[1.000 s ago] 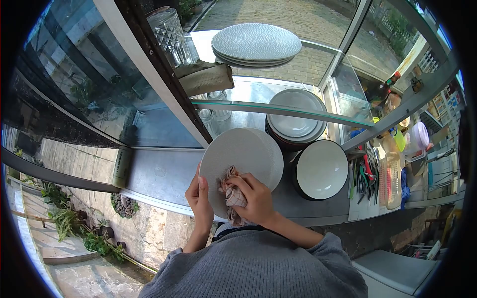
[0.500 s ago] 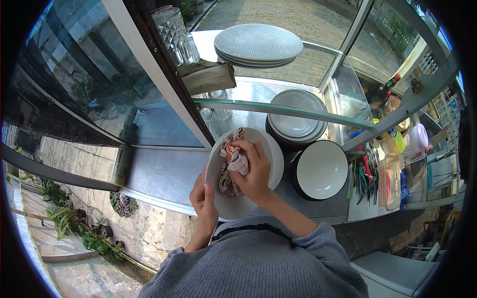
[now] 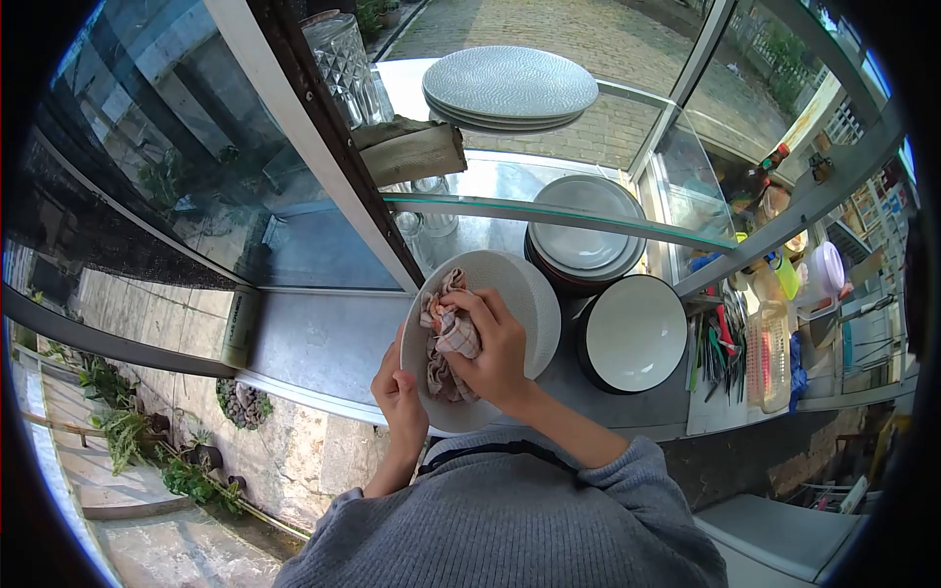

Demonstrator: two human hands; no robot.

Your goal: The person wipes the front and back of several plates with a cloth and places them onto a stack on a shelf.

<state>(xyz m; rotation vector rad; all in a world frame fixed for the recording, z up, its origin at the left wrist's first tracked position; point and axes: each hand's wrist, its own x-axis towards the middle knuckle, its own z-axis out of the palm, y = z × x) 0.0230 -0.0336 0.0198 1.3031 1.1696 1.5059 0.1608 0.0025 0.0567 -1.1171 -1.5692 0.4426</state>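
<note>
My left hand grips the left rim of a white plate, thumb on the near face and fingers behind it. A bunched, checked pink-and-white cloth is in my right hand, pressed against the plate's face. Part of the plate is hidden under the cloth and hand. Just behind it to the right shows the textured rim of another white plate. A stack of dark-rimmed white plates stands to the right, with grey plates stacked beyond.
A glass shelf crosses above the metal counter. Textured plates are stacked on the upper level, beside a folded cloth and glassware. A metal post rises at left. Cutlery and a basket lie right.
My right hand and the cloth have shifted slightly left and down across the plate. The plate has tilted a little, and my left hand keeps its hold on the rim.
</note>
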